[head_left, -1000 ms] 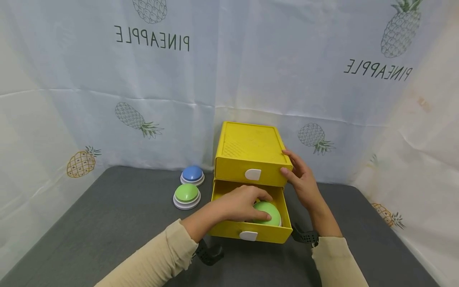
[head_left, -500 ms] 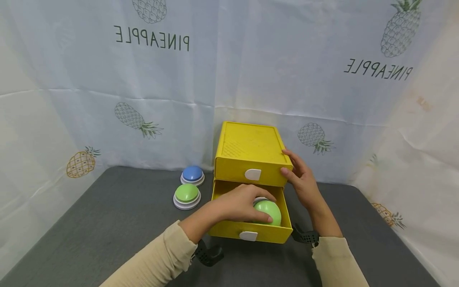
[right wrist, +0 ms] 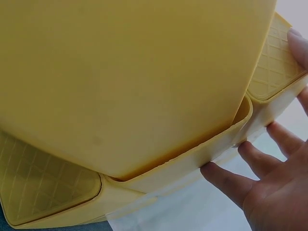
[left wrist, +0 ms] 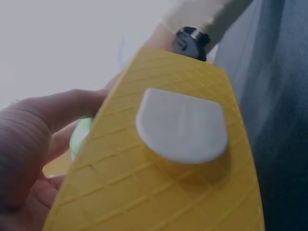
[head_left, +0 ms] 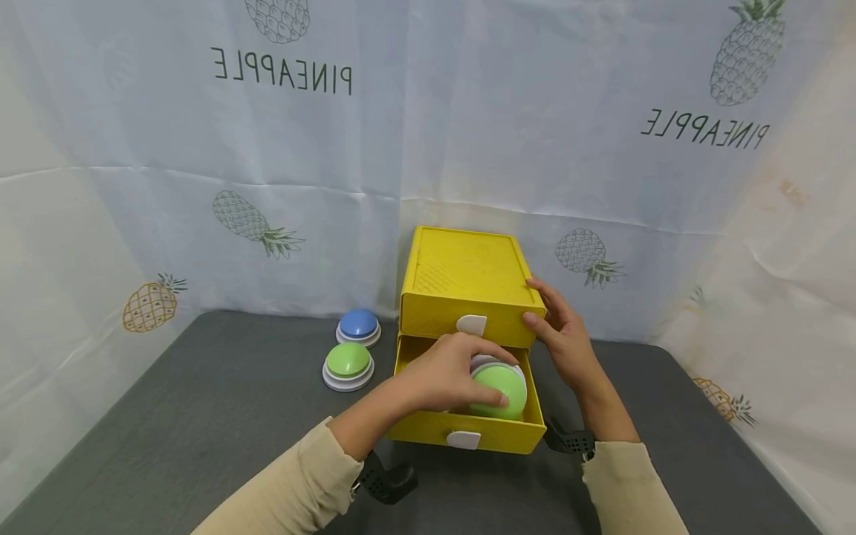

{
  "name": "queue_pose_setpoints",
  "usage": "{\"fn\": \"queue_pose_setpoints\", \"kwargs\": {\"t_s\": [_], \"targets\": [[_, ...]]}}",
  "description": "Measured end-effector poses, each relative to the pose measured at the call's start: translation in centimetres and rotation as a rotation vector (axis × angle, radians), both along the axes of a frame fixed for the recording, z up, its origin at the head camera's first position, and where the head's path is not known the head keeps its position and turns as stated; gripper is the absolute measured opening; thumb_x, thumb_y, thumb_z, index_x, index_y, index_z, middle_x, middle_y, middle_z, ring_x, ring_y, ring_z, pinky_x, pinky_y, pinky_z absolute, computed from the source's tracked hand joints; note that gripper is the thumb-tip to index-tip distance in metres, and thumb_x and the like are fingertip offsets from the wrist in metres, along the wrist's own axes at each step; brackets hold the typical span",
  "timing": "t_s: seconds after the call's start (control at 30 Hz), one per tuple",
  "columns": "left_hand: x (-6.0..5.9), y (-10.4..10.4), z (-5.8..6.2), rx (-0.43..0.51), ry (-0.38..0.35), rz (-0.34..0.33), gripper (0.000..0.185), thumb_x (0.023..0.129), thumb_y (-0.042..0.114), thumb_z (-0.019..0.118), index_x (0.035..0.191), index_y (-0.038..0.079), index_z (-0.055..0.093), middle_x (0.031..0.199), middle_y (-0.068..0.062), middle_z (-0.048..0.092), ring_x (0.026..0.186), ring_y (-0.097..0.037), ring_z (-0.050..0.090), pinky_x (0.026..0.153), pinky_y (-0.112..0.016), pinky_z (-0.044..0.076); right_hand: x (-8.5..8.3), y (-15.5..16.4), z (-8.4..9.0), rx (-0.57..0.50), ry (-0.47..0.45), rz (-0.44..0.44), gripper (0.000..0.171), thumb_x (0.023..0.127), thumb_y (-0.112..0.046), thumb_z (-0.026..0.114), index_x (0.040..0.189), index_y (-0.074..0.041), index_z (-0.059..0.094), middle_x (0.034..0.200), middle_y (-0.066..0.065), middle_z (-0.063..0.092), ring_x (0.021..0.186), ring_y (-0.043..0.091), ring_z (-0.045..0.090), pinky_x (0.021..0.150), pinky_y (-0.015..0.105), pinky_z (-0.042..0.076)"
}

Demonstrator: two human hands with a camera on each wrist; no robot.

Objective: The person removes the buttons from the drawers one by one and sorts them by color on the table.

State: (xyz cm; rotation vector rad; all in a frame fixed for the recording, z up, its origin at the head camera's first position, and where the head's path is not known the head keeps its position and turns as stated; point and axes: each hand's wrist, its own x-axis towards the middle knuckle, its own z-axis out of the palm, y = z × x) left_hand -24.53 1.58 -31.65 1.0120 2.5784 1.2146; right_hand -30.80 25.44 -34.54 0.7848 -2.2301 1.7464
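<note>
A shift had come over the green button since half a second earlier: it had tipped up a little, baring more of its white base, and the left hand had lifted slightly along with it.

Closest to the person, the lower drawer stood pulled out, its white pull facing front, so that step was done. The button was inside, tilted; I couldn't tell whether it touched the bottom. The left hand had it pinched, thumb across the dome and fingers over the far rim, and hid much of the drawer, so I couldn't see what else it held.

A bit farther off, the right hand had its fingers spread, tips against the side of the yellow cabinet and thumb on the front of the closed upper drawer; I took it for steadying.

To the left on the dark table stood a second green button and, just behind it, a blue button, both untouched. Beyond hung the pineapple-print cloth.

By my reading, the grip was secured, but the button was not yet out of the drawer.
</note>
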Motion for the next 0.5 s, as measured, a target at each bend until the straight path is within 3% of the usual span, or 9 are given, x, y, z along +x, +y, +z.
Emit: {"fn": "queue_pose_setpoints", "kwargs": {"t_s": [0.23, 0.33, 0.5], "targets": [[1.0, -0.9, 0.5, 0.091, 0.019, 0.064, 0.043, 0.082, 0.030, 0.085, 0.123, 0.026, 0.073, 0.116, 0.010, 0.071, 0.090, -0.008, 0.059, 0.073, -0.024, 0.053, -0.1, -0.1, -0.1, -0.002, 0.001, 0.002, 0.055, 0.105, -0.011, 0.052, 0.157, -0.016, 0.035, 0.168, 0.016, 0.024, 0.117, -0.001, 0.061, 0.091, 0.017, 0.054], [1.5, -1.7, 0.7, 0.168, -0.002, 0.093, 0.045, 0.081, 0.029, 0.086, 0.124, 0.029, 0.073, 0.117, 0.010, 0.069, 0.092, -0.012, 0.061, 0.071, -0.027, 0.056, -0.2, -0.1, -0.1, 0.000, -0.001, 0.001, 0.055, 0.106, -0.011, 0.052, 0.157, -0.017, 0.035, 0.168, 0.017, 0.024, 0.117, -0.001, 0.061, 0.091, 0.017, 0.054], [2.2, -3.4, 1.2, 0.322, 0.024, 0.097, 0.048, 0.082, 0.022, 0.086, 0.127, 0.024, 0.070, 0.127, 0.005, 0.067, 0.100, -0.013, 0.065, 0.080, -0.027, 0.059, -0.1, -0.1, -0.1, 0.003, -0.007, -0.016, 0.055, 0.106, -0.012, 0.052, 0.157, -0.017, 0.035, 0.168, 0.016, 0.024, 0.117, 0.000, 0.060, 0.090, 0.017, 0.054]]}}
